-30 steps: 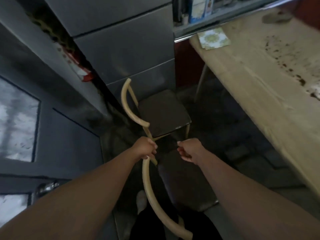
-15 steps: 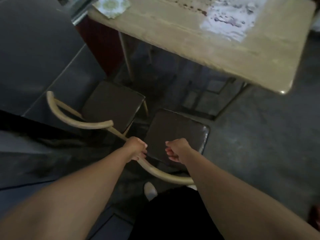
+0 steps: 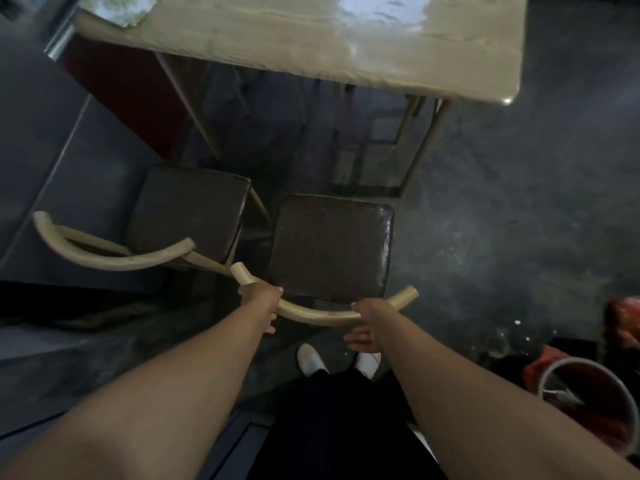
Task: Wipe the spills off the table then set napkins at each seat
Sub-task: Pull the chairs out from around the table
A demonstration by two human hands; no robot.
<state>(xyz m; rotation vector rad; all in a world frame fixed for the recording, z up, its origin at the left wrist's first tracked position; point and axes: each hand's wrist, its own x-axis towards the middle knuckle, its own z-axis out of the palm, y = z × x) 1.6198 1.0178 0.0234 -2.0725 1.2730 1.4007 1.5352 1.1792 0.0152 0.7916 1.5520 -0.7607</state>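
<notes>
1. Two brown-cushioned chairs, the nearer chair (image 3: 330, 244) and the farther chair (image 3: 190, 209), stood before one pale wooden table (image 3: 311, 57).
2. Left hand (image 3: 259, 303) and right hand (image 3: 367, 327) both curled their fingers round the nearer chair's curved pale backrest (image 3: 318, 315).
3. One green-patterned napkin (image 3: 121, 8) lay at the table's far-left corner.

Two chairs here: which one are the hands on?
The right-hand chair: the left hand and right hand both hold its curved backrest. The left-hand chair stands untouched.
</notes>
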